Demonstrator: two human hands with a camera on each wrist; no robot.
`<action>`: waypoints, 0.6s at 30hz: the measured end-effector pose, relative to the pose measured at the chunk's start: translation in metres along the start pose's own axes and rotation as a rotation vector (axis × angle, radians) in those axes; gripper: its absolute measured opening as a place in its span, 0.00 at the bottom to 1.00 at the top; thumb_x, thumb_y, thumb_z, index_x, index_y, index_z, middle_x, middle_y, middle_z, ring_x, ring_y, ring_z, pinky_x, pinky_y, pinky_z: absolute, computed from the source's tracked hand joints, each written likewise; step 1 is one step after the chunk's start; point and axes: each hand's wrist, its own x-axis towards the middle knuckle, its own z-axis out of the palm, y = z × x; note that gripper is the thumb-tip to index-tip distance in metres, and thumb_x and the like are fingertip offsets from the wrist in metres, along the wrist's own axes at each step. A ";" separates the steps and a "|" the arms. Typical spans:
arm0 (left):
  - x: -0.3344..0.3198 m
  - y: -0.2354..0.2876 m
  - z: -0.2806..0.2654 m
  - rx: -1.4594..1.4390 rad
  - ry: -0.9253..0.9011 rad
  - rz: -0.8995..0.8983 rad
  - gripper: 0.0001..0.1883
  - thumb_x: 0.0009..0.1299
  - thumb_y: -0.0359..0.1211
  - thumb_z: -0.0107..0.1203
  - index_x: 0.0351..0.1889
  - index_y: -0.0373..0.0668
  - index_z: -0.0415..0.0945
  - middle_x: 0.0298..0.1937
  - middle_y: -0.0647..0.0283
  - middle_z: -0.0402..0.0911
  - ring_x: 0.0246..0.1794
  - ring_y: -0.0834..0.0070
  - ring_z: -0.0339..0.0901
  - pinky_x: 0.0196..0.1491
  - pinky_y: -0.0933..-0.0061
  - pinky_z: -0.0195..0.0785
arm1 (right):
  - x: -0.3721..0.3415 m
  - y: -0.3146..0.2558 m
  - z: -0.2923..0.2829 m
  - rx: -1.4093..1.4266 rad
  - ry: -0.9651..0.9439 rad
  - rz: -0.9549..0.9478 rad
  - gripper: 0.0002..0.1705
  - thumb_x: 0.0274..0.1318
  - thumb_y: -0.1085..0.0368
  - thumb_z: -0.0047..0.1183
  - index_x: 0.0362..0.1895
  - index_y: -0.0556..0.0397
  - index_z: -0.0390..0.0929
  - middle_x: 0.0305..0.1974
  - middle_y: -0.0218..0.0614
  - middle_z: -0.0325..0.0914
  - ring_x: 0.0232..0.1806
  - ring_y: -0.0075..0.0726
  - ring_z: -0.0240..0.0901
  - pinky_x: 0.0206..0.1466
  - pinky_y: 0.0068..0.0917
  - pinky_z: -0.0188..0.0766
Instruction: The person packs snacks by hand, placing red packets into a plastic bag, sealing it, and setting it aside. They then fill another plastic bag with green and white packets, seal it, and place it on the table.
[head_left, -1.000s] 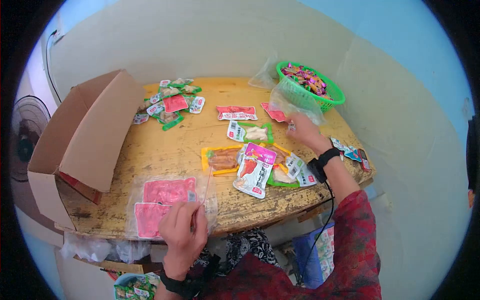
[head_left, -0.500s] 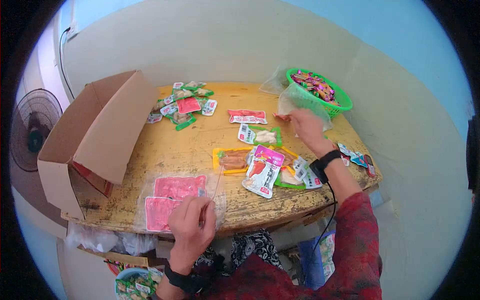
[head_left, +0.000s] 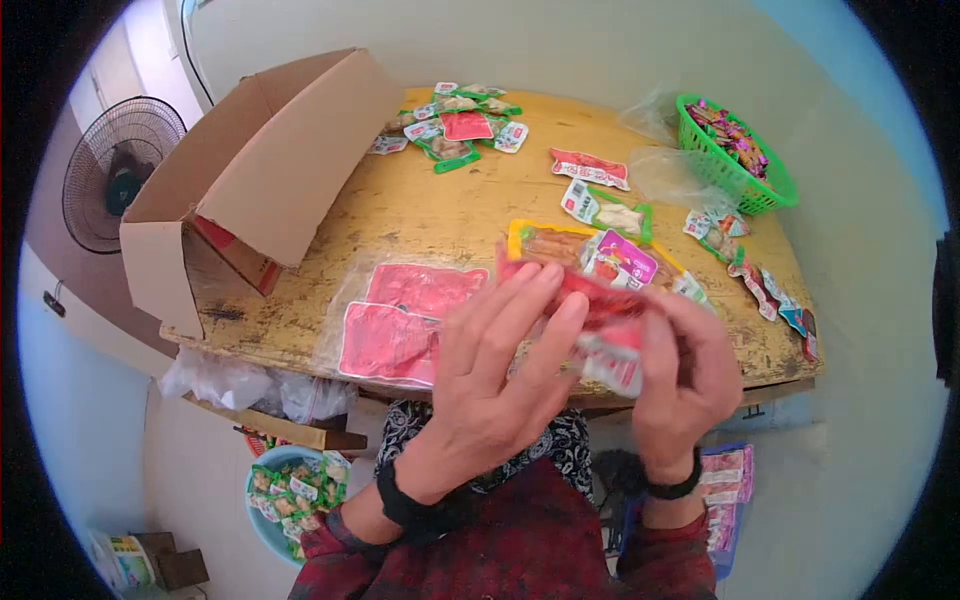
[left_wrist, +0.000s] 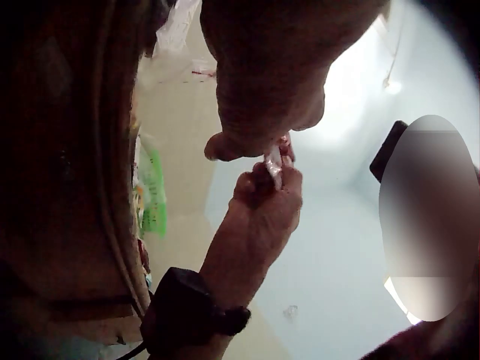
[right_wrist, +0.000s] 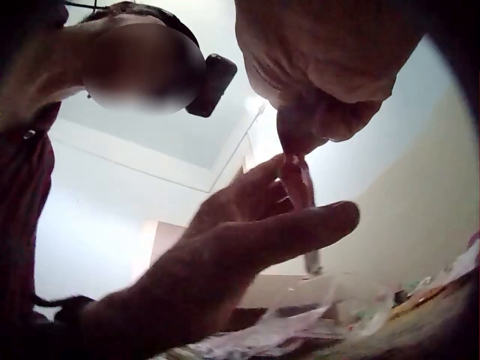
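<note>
In the head view, a shiny red snack packet (head_left: 600,300), blurred by motion, is between the two hands over the table's front edge. My right hand (head_left: 690,365) pinches it between thumb and curled fingers. From the other side my left hand (head_left: 505,375) reaches to it with fingers extended, fingertips right at its edge. The right wrist view shows the packet (right_wrist: 300,187) hanging below the right fingertips beside the left hand (right_wrist: 225,255). Left of the hands, two pink packets (head_left: 425,288) lie on a clear plastic bag (head_left: 345,290). Behind are a white-and-purple packet (head_left: 622,258) and a yellow-edged packet (head_left: 530,240).
An open cardboard box (head_left: 290,170) stands at the left of the worn yellow table (head_left: 480,195). Green-edged packets (head_left: 450,150) are piled at the back. A green basket (head_left: 780,195) of wrapped sweets is back right. Below, a blue basin (head_left: 262,515) holds packets.
My right hand has brought the red packet from the back right to the front. My left hand has left the clear bag's edge and moved right to the packet. The head view has shifted.
</note>
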 end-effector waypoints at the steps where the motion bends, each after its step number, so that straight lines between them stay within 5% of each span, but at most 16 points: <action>1: -0.002 -0.002 0.008 0.003 0.043 -0.001 0.34 0.57 0.24 0.67 0.66 0.36 0.76 0.64 0.50 0.79 0.62 0.54 0.78 0.60 0.57 0.72 | -0.004 -0.010 0.005 0.081 -0.004 0.046 0.10 0.65 0.76 0.58 0.49 0.63 0.83 0.44 0.40 0.86 0.42 0.28 0.82 0.47 0.24 0.78; 6: -0.012 -0.005 0.002 -0.116 0.131 -0.050 0.32 0.60 0.20 0.64 0.66 0.31 0.74 0.58 0.45 0.82 0.59 0.48 0.81 0.59 0.58 0.76 | -0.010 -0.035 -0.002 0.611 -0.218 0.321 0.18 0.65 0.77 0.56 0.58 0.63 0.78 0.42 0.45 0.86 0.39 0.31 0.83 0.40 0.25 0.80; 7: -0.021 -0.013 0.009 -0.173 0.192 -0.075 0.25 0.65 0.22 0.64 0.63 0.28 0.76 0.56 0.46 0.83 0.55 0.54 0.83 0.55 0.61 0.77 | -0.011 -0.032 -0.002 0.638 -0.241 0.274 0.20 0.64 0.78 0.56 0.60 0.62 0.76 0.43 0.45 0.85 0.39 0.32 0.83 0.39 0.25 0.79; 11: -0.023 0.005 -0.014 -0.641 0.331 -0.668 0.17 0.73 0.25 0.62 0.58 0.31 0.78 0.52 0.56 0.85 0.48 0.74 0.82 0.49 0.71 0.75 | -0.020 -0.006 0.012 0.293 0.029 0.227 0.24 0.61 0.79 0.56 0.62 0.62 0.74 0.49 0.43 0.82 0.41 0.28 0.80 0.47 0.22 0.77; 14: -0.016 0.002 -0.022 -1.004 0.362 -0.835 0.14 0.76 0.26 0.60 0.58 0.34 0.79 0.51 0.61 0.85 0.47 0.80 0.81 0.49 0.75 0.73 | -0.037 -0.005 0.019 0.397 -0.127 0.520 0.25 0.66 0.73 0.52 0.67 0.61 0.69 0.49 0.46 0.83 0.38 0.28 0.80 0.46 0.28 0.78; 18: -0.022 0.005 -0.015 -1.168 0.301 -0.857 0.15 0.76 0.26 0.59 0.59 0.34 0.78 0.55 0.61 0.84 0.51 0.77 0.81 0.53 0.73 0.74 | -0.048 -0.019 0.031 0.821 -0.104 0.781 0.35 0.60 0.80 0.60 0.70 0.61 0.63 0.45 0.42 0.83 0.38 0.26 0.82 0.36 0.20 0.76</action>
